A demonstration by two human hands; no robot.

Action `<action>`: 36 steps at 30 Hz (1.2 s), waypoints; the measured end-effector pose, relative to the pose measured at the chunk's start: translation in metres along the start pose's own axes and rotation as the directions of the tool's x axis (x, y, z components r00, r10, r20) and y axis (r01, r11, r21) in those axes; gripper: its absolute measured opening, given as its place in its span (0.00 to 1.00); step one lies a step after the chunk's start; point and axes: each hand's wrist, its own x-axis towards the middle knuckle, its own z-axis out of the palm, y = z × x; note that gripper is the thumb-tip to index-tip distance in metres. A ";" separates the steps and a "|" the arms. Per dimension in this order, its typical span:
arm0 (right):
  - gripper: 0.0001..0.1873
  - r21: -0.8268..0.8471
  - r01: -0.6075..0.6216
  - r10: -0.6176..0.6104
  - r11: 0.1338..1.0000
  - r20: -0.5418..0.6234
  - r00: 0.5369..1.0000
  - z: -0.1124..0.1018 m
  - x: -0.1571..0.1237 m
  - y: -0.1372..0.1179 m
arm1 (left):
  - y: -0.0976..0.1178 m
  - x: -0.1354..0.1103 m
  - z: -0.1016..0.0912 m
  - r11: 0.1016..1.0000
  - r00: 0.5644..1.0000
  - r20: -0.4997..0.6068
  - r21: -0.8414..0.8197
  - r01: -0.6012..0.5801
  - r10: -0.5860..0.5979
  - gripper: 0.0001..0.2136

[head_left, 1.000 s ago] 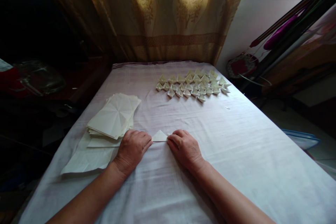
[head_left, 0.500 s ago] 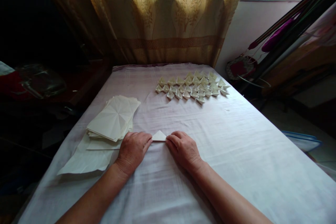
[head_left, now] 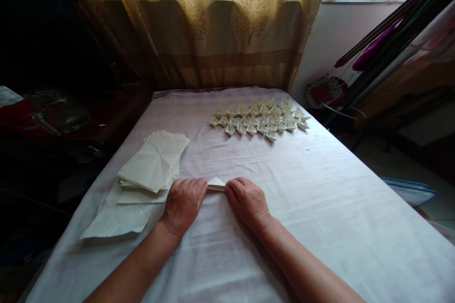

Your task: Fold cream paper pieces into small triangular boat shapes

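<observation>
Though in two hands, one paper

Readable inscriptions: none. Small triangular folded off-white paper: no legible marking. Stack of creased off-white paper sheets: likewise. Crumpled red item, left edge: too dim for reading.

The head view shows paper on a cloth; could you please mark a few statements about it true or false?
1. The left hand and right hand both grip the folded paper. True.
2. The stack lies on the person's right. False: it lies on the left.
3. Creases show on top of the stack. True.
4. The cloth is black. False: it is pale.
5. The paper shapes sit beyond the hands, nearer the curtain. True.
</observation>
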 end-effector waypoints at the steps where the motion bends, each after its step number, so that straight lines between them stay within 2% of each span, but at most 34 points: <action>1: 0.09 -0.019 -0.008 0.008 1.000 0.001 1.000 0.000 0.001 0.000 | 0.001 0.001 0.000 1.000 1.000 0.000 0.008 0.010 -0.010 0.10; 8: 0.10 -0.025 -0.074 0.073 0.997 -0.039 0.997 -0.003 0.016 -0.002 | 0.008 0.011 -0.004 0.993 0.995 0.039 -0.059 0.099 -0.097 0.10; 10: 0.10 0.045 -0.090 0.093 0.995 -0.065 0.994 -0.001 0.020 -0.002 | 0.009 0.016 -0.005 0.989 0.989 0.063 -0.053 0.140 -0.137 0.11; 14: 0.03 0.303 -0.121 0.165 0.945 -0.123 0.979 0.008 0.023 0.000 | 0.010 0.023 -0.003 0.983 0.979 0.087 -0.012 0.184 -0.182 0.13; 17: 0.08 0.433 -0.157 0.239 0.888 -0.140 0.961 0.015 0.021 0.001 | 0.010 0.024 0.002 0.983 0.981 0.067 0.000 0.183 -0.183 0.13; 21: 0.12 0.482 -0.188 0.284 0.856 -0.136 0.949 0.019 0.019 -0.001 | 0.011 0.022 0.008 0.990 0.990 0.017 -0.005 0.139 -0.139 0.13; 29: 0.13 0.421 -0.116 0.216 0.899 -0.196 0.957 0.023 0.018 -0.006 | 0.014 0.021 0.015 0.994 0.993 -0.051 -0.026 0.108 -0.110 0.13; 36: 0.14 0.544 -0.055 0.242 0.838 -0.279 0.929 0.025 0.016 -0.006 | 0.009 0.021 0.016 0.979 0.984 -0.027 -0.105 0.172 -0.176 0.10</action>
